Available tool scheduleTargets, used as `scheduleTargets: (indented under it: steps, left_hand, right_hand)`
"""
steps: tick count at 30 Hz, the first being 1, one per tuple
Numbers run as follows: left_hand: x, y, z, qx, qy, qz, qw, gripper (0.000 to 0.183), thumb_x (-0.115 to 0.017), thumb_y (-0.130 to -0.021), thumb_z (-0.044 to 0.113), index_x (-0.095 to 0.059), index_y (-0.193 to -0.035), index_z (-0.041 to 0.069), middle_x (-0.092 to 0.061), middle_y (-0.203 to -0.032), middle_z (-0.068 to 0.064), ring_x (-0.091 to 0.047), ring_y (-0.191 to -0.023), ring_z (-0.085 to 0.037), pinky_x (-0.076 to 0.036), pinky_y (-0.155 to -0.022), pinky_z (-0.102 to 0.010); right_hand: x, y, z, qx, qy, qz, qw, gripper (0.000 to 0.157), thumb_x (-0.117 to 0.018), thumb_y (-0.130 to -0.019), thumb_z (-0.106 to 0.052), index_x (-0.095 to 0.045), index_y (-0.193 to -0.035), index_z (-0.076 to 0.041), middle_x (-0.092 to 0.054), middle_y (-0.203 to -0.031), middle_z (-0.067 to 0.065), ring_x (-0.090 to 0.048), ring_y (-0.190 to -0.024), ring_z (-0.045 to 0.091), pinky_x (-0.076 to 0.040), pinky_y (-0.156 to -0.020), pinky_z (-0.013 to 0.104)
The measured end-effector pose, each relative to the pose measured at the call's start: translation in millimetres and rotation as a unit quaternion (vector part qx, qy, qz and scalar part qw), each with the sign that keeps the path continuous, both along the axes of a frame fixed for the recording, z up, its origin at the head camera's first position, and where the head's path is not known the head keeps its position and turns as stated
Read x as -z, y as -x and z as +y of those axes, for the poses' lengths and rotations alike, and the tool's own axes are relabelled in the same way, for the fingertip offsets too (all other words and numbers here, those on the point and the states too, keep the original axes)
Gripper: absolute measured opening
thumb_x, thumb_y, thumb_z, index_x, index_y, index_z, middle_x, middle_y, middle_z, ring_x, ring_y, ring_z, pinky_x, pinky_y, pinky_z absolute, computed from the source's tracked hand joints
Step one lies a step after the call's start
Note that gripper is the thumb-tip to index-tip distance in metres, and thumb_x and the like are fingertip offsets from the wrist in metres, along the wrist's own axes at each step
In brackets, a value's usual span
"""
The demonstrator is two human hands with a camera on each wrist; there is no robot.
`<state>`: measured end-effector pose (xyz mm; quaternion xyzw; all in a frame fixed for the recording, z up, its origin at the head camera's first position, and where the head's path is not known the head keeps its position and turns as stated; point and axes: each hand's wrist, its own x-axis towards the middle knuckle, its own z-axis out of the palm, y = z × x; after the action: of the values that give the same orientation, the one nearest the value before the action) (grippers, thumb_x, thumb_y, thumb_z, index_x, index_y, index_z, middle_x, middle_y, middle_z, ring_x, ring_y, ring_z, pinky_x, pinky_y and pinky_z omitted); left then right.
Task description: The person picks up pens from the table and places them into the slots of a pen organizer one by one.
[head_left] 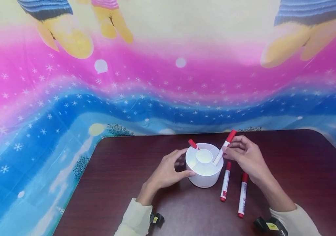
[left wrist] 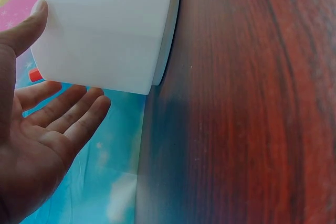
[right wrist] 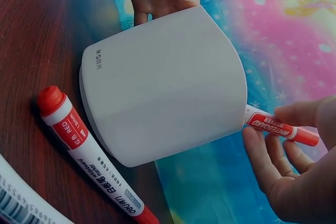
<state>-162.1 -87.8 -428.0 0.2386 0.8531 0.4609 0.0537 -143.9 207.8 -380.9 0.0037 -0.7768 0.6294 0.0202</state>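
Observation:
A round white pen holder (head_left: 204, 178) with a divided top stands on the table. My left hand (head_left: 168, 168) is at its left side, the thumb touching near the rim and the relaxed, nearly straight fingers (left wrist: 84, 124) against the wall. My right hand (head_left: 248, 159) pinches a red whiteboard marker (head_left: 227, 144), tilted, its lower end inside a right-hand compartment. In the right wrist view that marker (right wrist: 273, 124) shows between thumb and fingers. Another red-capped marker (head_left: 192, 143) leans in a back-left compartment.
Two more red whiteboard markers lie on the dark wooden table (head_left: 111, 183), one marker (head_left: 225, 183) just right of the holder and the other marker (head_left: 243, 196) below my right hand. A printed cloth (head_left: 162, 75) hangs behind the table's far edge.

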Motion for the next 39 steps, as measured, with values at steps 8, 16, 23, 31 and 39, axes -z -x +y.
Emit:
scheduleTargets:
  steps: [8, 16, 23, 31, 39]
  left_hand:
    - [1.3, -0.2, -0.8, -0.002, 0.004, 0.001, 1.0, 0.086, -0.092, -0.085, 0.043, -0.052, -0.159, 0.024, -0.067, -0.138, 0.004, -0.072, -0.119, -0.018, -0.06, -0.104, -0.03]
    - [1.1, -0.5, -1.8, -0.002, 0.005, 0.002, 1.0, 0.086, -0.092, -0.085, 0.044, -0.052, -0.159, 0.024, -0.067, -0.137, 0.004, -0.072, -0.119, -0.019, -0.061, -0.104, -0.031]
    - [-0.3, -1.4, -2.3, -0.004, 0.008, 0.001, 1.0, 0.086, -0.092, -0.085, 0.044, -0.052, -0.159, 0.024, -0.066, -0.138, 0.004, -0.072, -0.119, -0.018, -0.061, -0.104, -0.031]
    - [-0.7, -0.3, 1.0, 0.0, 0.004, -0.001, 1.0, 0.086, -0.091, -0.086, 0.045, -0.051, -0.16, 0.025, -0.066, -0.14, 0.002, -0.071, -0.123, -0.022, -0.061, -0.105, -0.037]
    - [-2.1, 2.1, -4.0, 0.002, 0.008, 0.003, 1.0, 0.098, -0.091, -0.085, 0.047, -0.041, -0.166, 0.023, -0.063, -0.149, -0.002, -0.071, -0.125, -0.019, -0.061, -0.106, -0.036]
  right_hand:
    - [3.3, 1.3, -1.1, -0.009, -0.012, 0.005, 1.0, 0.045, -0.074, -0.102, -0.013, -0.052, -0.137, 0.006, -0.068, -0.11, 0.003, -0.076, -0.092, 0.001, -0.067, -0.084, 0.029]
    - [4.4, 2.2, -4.3, -0.006, -0.033, 0.01, 0.999, 0.045, -0.074, -0.102, -0.012, -0.053, -0.139, 0.005, -0.068, -0.12, 0.02, -0.074, -0.092, -0.001, -0.067, -0.083, 0.027]
    - [5.6, 1.8, -3.3, -0.012, -0.075, 0.018, 0.997, 0.044, -0.073, -0.104, -0.018, -0.057, -0.139, 0.003, -0.069, -0.124, 0.024, -0.073, -0.095, -0.001, -0.065, -0.083, 0.021]
    - [-3.3, -2.1, 10.5, -0.019, -0.123, 0.026, 0.992, 0.049, -0.071, -0.106, -0.027, -0.056, -0.143, 0.0, -0.068, -0.129, 0.024, -0.071, -0.094, -0.007, -0.062, -0.085, 0.017]
    - [1.0, -11.5, 28.5, -0.014, -0.139, 0.008, 0.99, 0.052, -0.071, -0.106, -0.027, -0.054, -0.146, 0.002, -0.068, -0.127, 0.022, -0.07, -0.094, -0.01, -0.062, -0.082, 0.014]
